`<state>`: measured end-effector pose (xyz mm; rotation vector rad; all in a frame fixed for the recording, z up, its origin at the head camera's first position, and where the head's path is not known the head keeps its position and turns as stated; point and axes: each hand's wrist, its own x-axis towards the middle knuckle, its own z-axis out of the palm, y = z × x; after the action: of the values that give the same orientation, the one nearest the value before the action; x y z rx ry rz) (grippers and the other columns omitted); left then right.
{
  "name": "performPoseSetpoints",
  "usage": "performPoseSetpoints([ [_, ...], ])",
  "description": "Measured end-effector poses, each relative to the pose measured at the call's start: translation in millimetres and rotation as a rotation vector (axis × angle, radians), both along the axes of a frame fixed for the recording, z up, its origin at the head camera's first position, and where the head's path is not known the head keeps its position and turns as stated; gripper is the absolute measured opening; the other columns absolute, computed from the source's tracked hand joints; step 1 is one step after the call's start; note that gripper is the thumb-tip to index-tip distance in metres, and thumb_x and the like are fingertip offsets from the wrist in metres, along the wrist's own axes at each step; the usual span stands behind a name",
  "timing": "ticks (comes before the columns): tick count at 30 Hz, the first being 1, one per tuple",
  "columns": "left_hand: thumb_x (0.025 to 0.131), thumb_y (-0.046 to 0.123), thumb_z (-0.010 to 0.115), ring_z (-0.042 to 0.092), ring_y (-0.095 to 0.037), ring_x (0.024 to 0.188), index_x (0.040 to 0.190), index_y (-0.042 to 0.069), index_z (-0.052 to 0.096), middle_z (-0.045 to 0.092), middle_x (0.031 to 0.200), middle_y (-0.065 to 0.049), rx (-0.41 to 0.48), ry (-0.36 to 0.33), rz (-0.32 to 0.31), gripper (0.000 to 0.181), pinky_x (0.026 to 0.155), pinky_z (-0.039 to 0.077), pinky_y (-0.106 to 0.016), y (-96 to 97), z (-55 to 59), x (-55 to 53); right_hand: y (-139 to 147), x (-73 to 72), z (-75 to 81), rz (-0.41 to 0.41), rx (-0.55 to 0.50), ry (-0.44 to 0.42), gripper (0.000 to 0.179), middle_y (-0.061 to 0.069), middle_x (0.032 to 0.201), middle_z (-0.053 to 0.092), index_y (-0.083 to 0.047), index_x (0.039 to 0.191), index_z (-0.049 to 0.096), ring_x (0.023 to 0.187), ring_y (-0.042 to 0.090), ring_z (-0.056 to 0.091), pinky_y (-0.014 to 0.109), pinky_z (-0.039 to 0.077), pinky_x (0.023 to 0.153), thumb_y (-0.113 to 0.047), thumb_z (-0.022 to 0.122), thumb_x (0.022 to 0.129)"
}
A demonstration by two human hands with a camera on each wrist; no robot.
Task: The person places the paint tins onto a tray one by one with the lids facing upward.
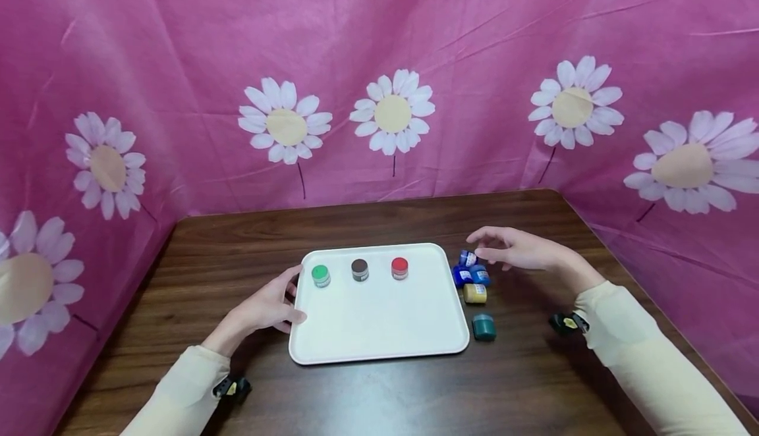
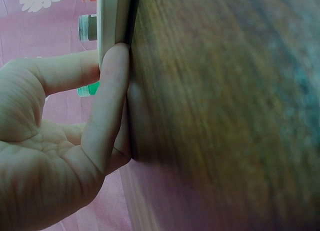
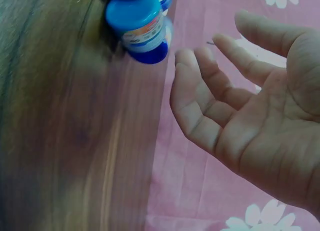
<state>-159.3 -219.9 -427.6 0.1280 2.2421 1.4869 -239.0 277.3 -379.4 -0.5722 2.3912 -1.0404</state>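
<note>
On a white tray (image 1: 379, 324) stand three small paint jars in a row: a green one (image 1: 321, 276), a dark brown one (image 1: 360, 270) and a red one (image 1: 400, 268). My left hand (image 1: 269, 304) grips the tray's left edge, its thumb over the rim; the left wrist view shows fingers (image 2: 107, 91) against the side. Just right of the tray, my right hand (image 1: 516, 249) hovers by several blue jars (image 1: 462, 276), fingers loosely bent and holding nothing. In the right wrist view, a blue-lidded jar (image 3: 137, 21) is apart from the fingertips (image 3: 185, 58).
Nearer than the blue jars lie a yellow jar (image 1: 475, 293) and, separately, a dark green jar (image 1: 483, 327). Everything rests on a brown wooden table (image 1: 237, 238). A pink cloth (image 1: 462, 146) with white flowers surrounds the table's back and sides.
</note>
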Motion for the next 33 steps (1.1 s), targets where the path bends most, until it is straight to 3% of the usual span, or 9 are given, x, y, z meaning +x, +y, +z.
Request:
performPoseSetpoints([
  [5, 0.079, -0.013, 0.074, 0.064, -0.026, 0.080, 0.159, 0.002, 0.016, 0.037, 0.114, -0.026, 0.000, 0.004, -0.009, 0.100, 0.061, 0.062, -0.047, -0.5, -0.2, -1.3, 7, -4.4, -8.9, -0.052, 0.006, -0.012, 0.057, 0.024, 0.136, 0.046, -0.006, 0.146, 0.046, 0.102, 0.034, 0.059, 0.048, 0.059, 0.080, -0.034, 0.065, 0.101],
  [11, 0.080, -0.012, 0.074, 0.065, -0.026, 0.078, 0.159, 0.003, 0.016, 0.038, 0.114, -0.027, -0.004, 0.014, -0.019, 0.099, 0.061, 0.062, -0.048, -1.8, 1.8, -3.0, 12, -13.4, -25.9, -0.066, -0.037, -0.103, 0.066, 0.029, 0.148, 0.030, -0.009, 0.152, 0.036, 0.108, 0.034, 0.059, 0.047, 0.059, 0.083, -0.033, 0.068, 0.099],
  [15, 0.080, -0.013, 0.073, 0.066, -0.025, 0.079, 0.159, 0.002, 0.015, 0.037, 0.115, -0.027, 0.000, 0.006, -0.018, 0.099, 0.062, 0.062, -0.047, -2.3, 0.4, -3.2, 11, -18.9, -36.7, -0.056, -0.061, -0.164, 0.066, 0.025, 0.142, 0.037, -0.008, 0.151, 0.037, 0.111, 0.033, 0.055, 0.045, 0.058, 0.082, -0.030, 0.070, 0.097],
  [21, 0.080, -0.013, 0.073, 0.067, -0.024, 0.078, 0.159, 0.002, 0.015, 0.037, 0.115, -0.027, 0.006, 0.004, -0.007, 0.099, 0.061, 0.062, -0.047, -3.2, -1.6, -2.3, 10, -25.6, -44.7, -0.030, -0.064, -0.169, 0.059, 0.019, 0.124, 0.049, -0.005, 0.144, 0.046, 0.102, 0.031, 0.055, 0.044, 0.059, 0.077, -0.028, 0.071, 0.096],
  [33, 0.080, -0.013, 0.073, 0.066, -0.025, 0.078, 0.159, 0.001, 0.015, 0.038, 0.116, -0.027, -0.003, -0.001, -0.009, 0.099, 0.062, 0.062, -0.047, -1.6, 0.1, -1.8, 8, -26.5, -50.2, -0.025, -0.058, -0.210, 0.061, 0.017, 0.124, 0.054, -0.002, 0.144, 0.047, 0.098, 0.029, 0.059, 0.043, 0.060, 0.074, -0.028, 0.073, 0.095],
])
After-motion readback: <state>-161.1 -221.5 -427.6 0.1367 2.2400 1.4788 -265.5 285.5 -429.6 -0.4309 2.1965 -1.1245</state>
